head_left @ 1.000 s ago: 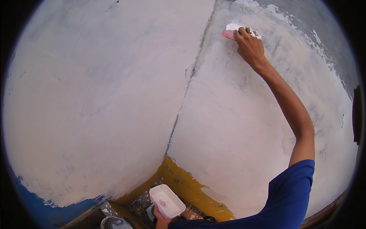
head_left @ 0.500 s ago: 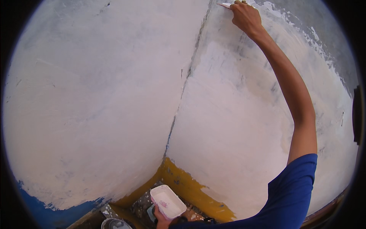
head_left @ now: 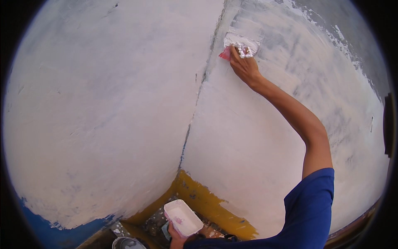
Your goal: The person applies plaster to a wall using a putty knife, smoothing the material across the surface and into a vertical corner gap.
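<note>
My right hand [head_left: 244,68] is closed on a putty knife [head_left: 224,54] with a reddish, flat blade smeared with white putty. The blade lies against the right wall [head_left: 244,124], a little right of the corner, high in the view. At the bottom, my left hand [head_left: 177,237] grips a white rectangular tub [head_left: 187,227] by its near left side. White putty with a pinkish patch coats the inside of the tub.
The left wall [head_left: 103,103] meets the right one at a dark, rough corner crack [head_left: 192,116]. Below runs a mustard-yellow band [head_left: 211,207], with blue paint [head_left: 62,237] at lower left. A bucket [head_left: 127,243] stands at the bottom edge. Bare grey wall [head_left: 352,29] shows at upper right.
My right hand has come down the right wall with the putty knife, and the blade's putty-covered face now shows. My left hand and the tub have hardly moved.
</note>
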Available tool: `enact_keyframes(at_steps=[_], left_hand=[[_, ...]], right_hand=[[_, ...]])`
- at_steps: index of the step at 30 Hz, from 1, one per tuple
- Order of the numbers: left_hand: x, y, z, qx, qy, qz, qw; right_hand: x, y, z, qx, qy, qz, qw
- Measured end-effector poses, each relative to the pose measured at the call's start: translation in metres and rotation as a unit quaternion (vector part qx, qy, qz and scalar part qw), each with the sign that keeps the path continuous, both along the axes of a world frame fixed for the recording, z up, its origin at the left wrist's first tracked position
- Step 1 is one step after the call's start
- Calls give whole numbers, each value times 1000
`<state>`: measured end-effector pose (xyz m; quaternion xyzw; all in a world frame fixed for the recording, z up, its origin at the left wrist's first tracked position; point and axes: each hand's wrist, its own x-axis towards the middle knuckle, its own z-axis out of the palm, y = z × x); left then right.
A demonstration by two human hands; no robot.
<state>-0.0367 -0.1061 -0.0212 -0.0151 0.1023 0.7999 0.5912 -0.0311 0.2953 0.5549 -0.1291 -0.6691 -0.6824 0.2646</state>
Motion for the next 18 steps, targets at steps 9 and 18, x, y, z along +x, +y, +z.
enact_keyframes(at_steps=[9, 18], left_hand=[[2, -4, -3, -33, 2, 31, 999], [4, -10, 8, -46, 14, 42, 998]], right_hand=[[-18, -79, 103, -153, 129, 117, 973], [-29, -44, 84, -151, 40, -5, 988]])
